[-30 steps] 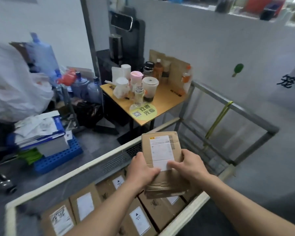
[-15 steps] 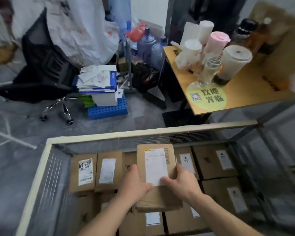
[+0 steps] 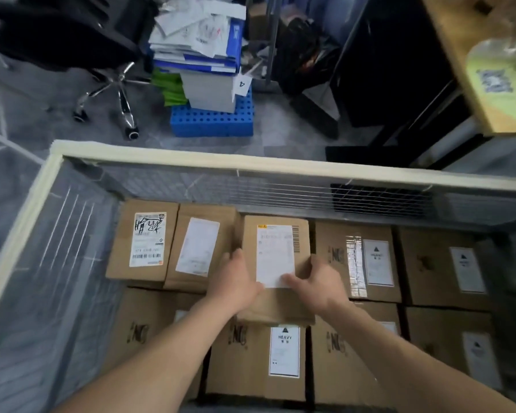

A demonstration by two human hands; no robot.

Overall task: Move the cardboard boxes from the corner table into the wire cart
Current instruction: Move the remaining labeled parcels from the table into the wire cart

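The cardboard box (image 3: pixel 276 257) is inside the wire cart (image 3: pixel 209 160), label up, held between both hands low over the far row of packed boxes (image 3: pixel 358 257). My left hand (image 3: pixel 236 281) grips its left edge with the fingers (image 3: pixel 233 259) curled against the side. My right hand (image 3: pixel 319 286) grips the right edge with the thumb laid across the lower corner of the label. Both hands are closed on the box. I cannot tell whether its underside is touching the layer below.

Just outside the left fingers sits a box with a plain white label (image 3: pixel 198 248). Just outside the right fingers sits one with shiny tape beside its label. The held box sits in the gap between these two. Below my wrists lies a box marked HEAVY (image 3: pixel 283 350).

Assessment: this is the placing step, close to release. The next move calls for a short, level lowering into that gap, with the sides kept parallel to both neighbours. The fingers must then slide out upward, as there is little room on either side. The risk is a pinched finger or a box left tilted on a neighbour's edge.

Beyond the fingertips and past the cart's far mesh, a blue crate (image 3: pixel 212 120) carries stacked papers. The counter (image 3: pixel 459 55) shows at the upper right, and no cardboard boxes are visible on the part in view.
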